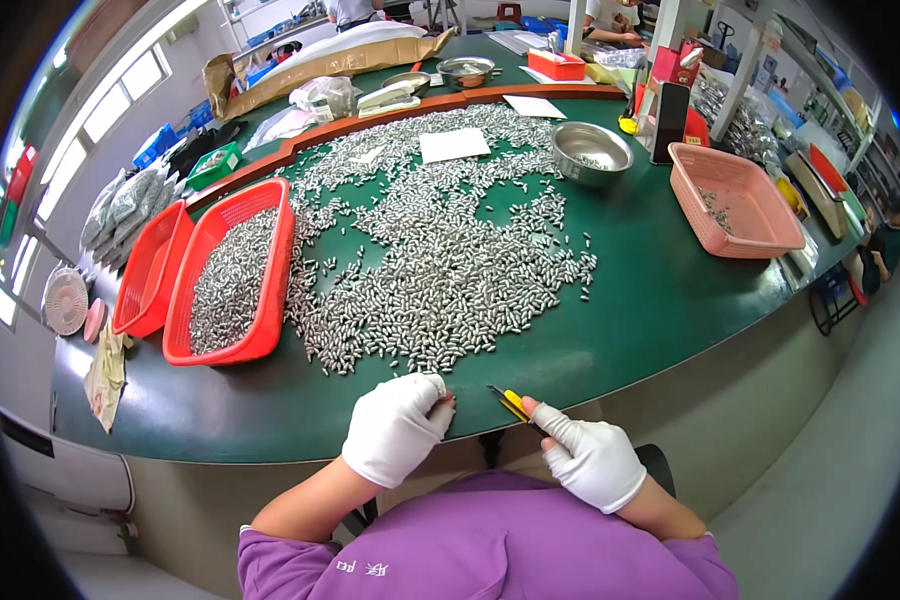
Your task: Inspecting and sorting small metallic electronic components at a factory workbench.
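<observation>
Both my hands wear white gloves with some bare fingertips. My left hand (398, 428) is closed at the table's near edge, just below the heap of small metal parts (440, 270). Its thumb and fingers meet in a pinch, and whatever is between them is too small or hidden to make out. To its right, my right hand (595, 460) grips a yellow-and-black handled tool (515, 402). The tool's thin dark tip points up and left, toward the heap and apart from it. The silvery parts are short, rounded cylinders spread across the green table (660, 300).
A red basket (280, 290) full of the same parts stands left, beside another red basket (140, 290). A steel bowl (592, 165) and a pink basket (735, 230) with a few parts are at right. White card (455, 146) lies on the heap. A wooden rail (370, 118) bounds the back.
</observation>
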The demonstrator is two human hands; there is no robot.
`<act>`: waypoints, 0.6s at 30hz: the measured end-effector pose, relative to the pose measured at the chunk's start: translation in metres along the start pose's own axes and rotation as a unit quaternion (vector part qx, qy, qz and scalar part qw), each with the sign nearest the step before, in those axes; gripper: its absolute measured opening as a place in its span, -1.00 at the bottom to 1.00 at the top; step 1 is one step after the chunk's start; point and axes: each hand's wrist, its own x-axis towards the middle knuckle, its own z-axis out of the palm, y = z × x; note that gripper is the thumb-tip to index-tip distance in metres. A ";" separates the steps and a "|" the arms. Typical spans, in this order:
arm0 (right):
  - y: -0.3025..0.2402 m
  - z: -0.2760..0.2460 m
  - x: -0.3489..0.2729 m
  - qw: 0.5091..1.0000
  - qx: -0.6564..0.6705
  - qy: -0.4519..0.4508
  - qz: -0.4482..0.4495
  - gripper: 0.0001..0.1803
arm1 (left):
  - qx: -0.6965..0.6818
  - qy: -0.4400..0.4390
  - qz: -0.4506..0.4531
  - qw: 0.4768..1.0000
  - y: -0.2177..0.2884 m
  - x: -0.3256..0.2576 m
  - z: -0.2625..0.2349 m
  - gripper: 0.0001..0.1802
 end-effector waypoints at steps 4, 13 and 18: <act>-0.005 0.001 0.004 1.000 -0.008 -0.005 0.000 -0.44 | 0.005 0.004 -0.016 1.000 0.004 0.002 0.000 -0.94; -0.017 0.003 0.014 0.999 -0.008 -0.033 -0.027 -0.40 | 0.003 0.012 -0.023 1.000 0.000 0.003 0.005 -0.89; -0.027 0.001 0.019 0.999 -0.015 -0.042 0.001 -0.41 | -0.004 0.008 -0.041 0.999 0.002 0.001 0.004 -0.91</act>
